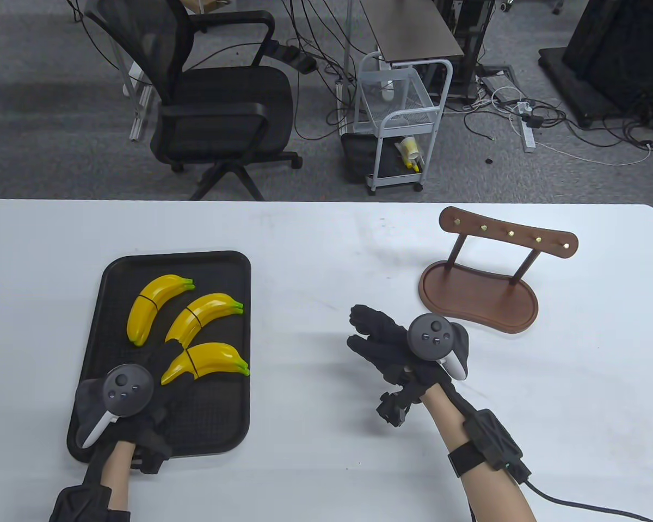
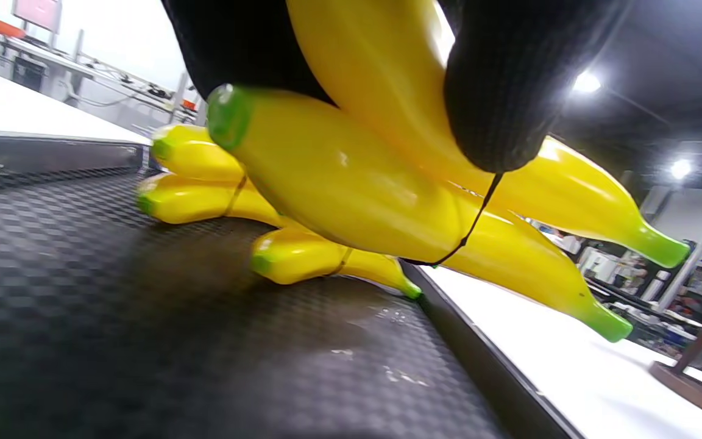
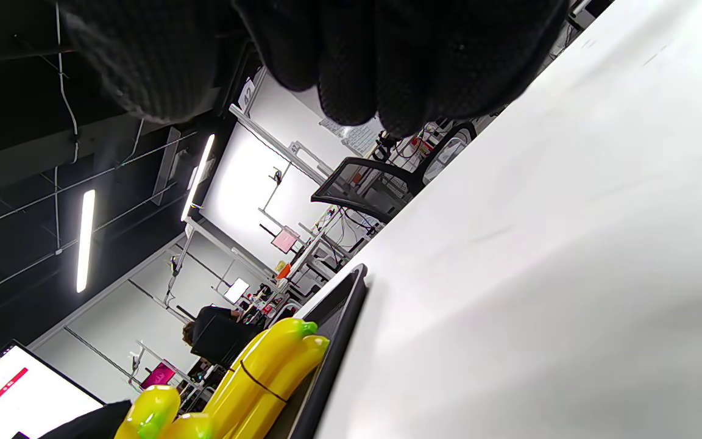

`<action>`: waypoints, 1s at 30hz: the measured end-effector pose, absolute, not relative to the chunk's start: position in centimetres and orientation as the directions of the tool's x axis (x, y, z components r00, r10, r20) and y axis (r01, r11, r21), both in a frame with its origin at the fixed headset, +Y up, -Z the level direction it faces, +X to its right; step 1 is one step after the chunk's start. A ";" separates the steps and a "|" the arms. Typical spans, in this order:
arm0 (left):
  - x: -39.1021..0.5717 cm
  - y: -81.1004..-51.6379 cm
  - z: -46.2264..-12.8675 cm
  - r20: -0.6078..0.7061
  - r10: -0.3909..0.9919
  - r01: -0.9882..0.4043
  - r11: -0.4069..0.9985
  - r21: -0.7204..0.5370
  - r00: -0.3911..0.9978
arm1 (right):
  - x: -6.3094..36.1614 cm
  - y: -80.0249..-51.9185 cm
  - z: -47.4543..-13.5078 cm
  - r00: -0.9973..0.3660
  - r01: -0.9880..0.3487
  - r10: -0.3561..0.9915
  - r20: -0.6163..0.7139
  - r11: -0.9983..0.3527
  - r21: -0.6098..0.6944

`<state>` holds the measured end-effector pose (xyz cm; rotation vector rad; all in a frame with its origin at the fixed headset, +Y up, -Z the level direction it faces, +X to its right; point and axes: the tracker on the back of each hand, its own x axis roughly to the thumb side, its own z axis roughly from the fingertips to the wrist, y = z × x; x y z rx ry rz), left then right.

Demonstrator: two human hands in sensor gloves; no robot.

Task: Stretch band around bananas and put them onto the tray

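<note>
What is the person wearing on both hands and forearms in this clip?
Both the left hand and right hand wear black knit sensor gloves. A dark grey round tracker with a white handle sits on each hand. A black strapped module with a black cable is on the right forearm.

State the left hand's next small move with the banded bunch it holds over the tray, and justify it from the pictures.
Probably lower and release: the left hand grips the nearest banana bunch, already banded, lifted just above the tray in the wrist view, with two banded bunches beside it.
</note>
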<state>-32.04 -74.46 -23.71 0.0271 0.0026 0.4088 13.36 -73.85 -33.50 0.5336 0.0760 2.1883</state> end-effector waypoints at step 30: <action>-34.1 -78.0 -23.7 -0.131 0.348 -0.359 0.930 -0.074 0.928 | 13.8 -74.0 -33.6 -0.577 -0.712 0.741 0.344 -0.662 0.232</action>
